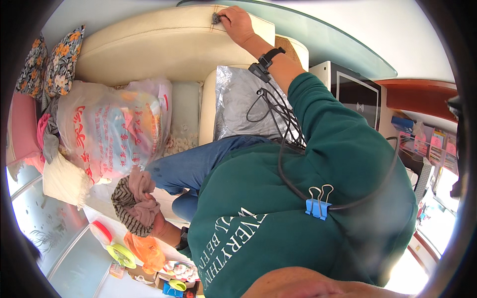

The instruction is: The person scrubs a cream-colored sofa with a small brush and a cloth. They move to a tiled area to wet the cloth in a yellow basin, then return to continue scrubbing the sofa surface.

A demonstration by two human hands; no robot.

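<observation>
My right hand [237, 24] reaches out to the top edge of a cream leather sofa [156, 29]. Its fingers pinch a small dark grey wad [216, 18], perhaps cloth or a scourer, against the leather beside a stitched seam. A black strap with a small device [262, 67] goes around that wrist. Lower in the view, my left hand [158, 221] grips a bunched dusty-pink cloth [141, 193]. A striped cloth [125, 208] hangs with it, partly under the pink one. Both are clear of the sofa back.
A bulging clear plastic bag [111, 126] with red writing stands on the seat beside floral cushions [65, 61]. Silver sheeting [234, 100] and a looped black cable [268, 111] lie near my hip. An orange bag [147, 249] and a green container [121, 257] are low left.
</observation>
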